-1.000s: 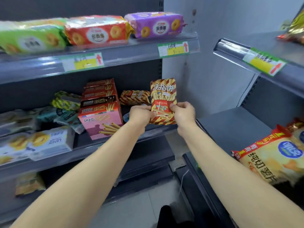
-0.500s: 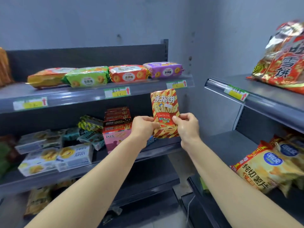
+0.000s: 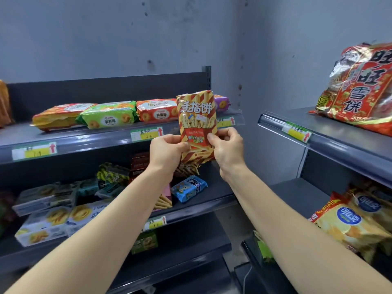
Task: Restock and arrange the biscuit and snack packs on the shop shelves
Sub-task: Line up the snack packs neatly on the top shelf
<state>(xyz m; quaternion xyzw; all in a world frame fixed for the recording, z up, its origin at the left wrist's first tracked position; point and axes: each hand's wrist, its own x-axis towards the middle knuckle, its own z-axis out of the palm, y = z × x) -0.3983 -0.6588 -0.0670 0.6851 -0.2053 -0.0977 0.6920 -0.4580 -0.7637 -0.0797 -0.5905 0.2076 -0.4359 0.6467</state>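
Red-striped finger-biscuit pack point(image 3: 197, 126) is pinched upright by left hand point(image 3: 167, 154) and right hand point(image 3: 228, 148); set it flat beside the purple pack point(image 3: 221, 102).

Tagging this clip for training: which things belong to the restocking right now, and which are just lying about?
In hand: striped finger-biscuit pack, gripped by left hand and right hand.
Lying about: green biscuit pack; blue pack; red rice-cracker bag; yellow crisp bag.
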